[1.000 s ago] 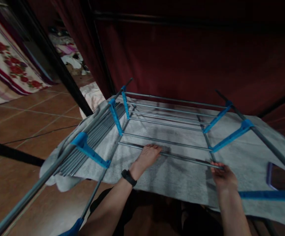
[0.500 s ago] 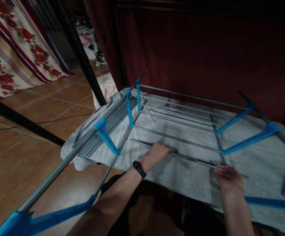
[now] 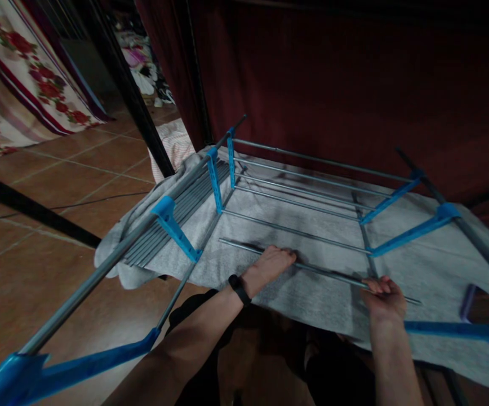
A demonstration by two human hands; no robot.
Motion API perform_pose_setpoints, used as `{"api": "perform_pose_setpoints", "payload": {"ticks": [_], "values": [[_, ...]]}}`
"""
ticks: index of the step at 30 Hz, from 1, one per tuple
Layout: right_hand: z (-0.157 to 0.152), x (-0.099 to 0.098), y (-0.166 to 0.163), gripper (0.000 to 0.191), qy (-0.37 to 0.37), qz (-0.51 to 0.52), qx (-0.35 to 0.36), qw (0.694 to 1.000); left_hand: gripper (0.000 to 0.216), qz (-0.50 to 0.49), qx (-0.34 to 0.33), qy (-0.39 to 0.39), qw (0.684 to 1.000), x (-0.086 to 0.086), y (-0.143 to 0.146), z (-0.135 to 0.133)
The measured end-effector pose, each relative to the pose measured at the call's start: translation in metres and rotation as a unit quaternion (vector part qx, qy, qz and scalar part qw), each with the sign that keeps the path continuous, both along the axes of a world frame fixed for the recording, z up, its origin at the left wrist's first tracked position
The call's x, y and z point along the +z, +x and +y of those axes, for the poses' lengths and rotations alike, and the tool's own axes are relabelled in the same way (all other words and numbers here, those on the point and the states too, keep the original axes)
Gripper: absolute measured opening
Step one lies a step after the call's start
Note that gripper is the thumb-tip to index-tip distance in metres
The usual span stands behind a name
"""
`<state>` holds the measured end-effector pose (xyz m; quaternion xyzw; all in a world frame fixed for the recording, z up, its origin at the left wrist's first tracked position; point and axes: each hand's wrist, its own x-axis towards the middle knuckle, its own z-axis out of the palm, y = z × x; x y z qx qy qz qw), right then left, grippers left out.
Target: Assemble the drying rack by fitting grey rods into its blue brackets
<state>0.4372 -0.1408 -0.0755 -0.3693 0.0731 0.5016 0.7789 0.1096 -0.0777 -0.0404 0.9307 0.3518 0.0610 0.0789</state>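
Observation:
A thin grey metal rod (image 3: 329, 273) lies level between my hands, low over the grey blanket. My left hand (image 3: 272, 264), with a black band at the wrist, is closed on its middle part. Close to the rod's right end my right hand (image 3: 383, 296) grips it with the palm turned up. Beyond them stands a rack frame of grey tubes with blue plastic brackets (image 3: 413, 230). Several rods (image 3: 295, 230) span between its two sides. A blue bracket (image 3: 179, 231) on the left side has no rod running from it to the right.
Several loose rods (image 3: 181, 217) lie side by side on the blanket (image 3: 244, 276) at the left. A phone-like dark object with a purple edge (image 3: 468, 301) rests at the right. Black posts (image 3: 130, 96) rise at the left, and a dark red panel (image 3: 312, 84) stands behind.
The view has shifted slightly, so the scene sits a little further left and higher. Both hands still hold the rod; my left hand sits slightly further right along it.

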Motion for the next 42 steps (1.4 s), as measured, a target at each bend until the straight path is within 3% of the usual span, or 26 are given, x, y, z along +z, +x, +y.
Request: {"api": "perform_pose_setpoints", "payload": {"ticks": [13, 20, 27, 31, 36, 42], "values": [[0.007, 0.009, -0.015, 0.024, -0.038, -0.024, -0.005, 0.999, 0.026, -0.034, -0.049, 0.044, 0.997, 0.017, 0.0, -0.003], [0.008, 0.012, -0.01, 0.025, -0.077, -0.056, -0.066, 0.993, 0.02, -0.026, -0.007, 0.05, 0.998, 0.007, -0.005, 0.007], [0.004, 0.012, 0.002, 0.037, -0.089, -0.048, -0.05, 0.994, 0.02, -0.031, 0.014, 0.022, 0.999, 0.004, -0.007, 0.011], [0.004, 0.014, 0.007, 0.031, -0.097, -0.044, -0.067, 0.992, 0.028, -0.043, 0.04, 0.007, 0.998, 0.01, -0.011, 0.013], [0.012, 0.02, -0.014, 0.02, -0.154, -0.063, 0.017, 0.986, 0.016, -0.048, 0.039, 0.001, 0.998, 0.016, -0.019, 0.019], [0.021, 0.024, -0.047, 0.02, -0.105, -0.113, 0.042, 0.987, 0.019, -0.039, 0.079, -0.001, 0.996, 0.007, -0.025, 0.033]]}}
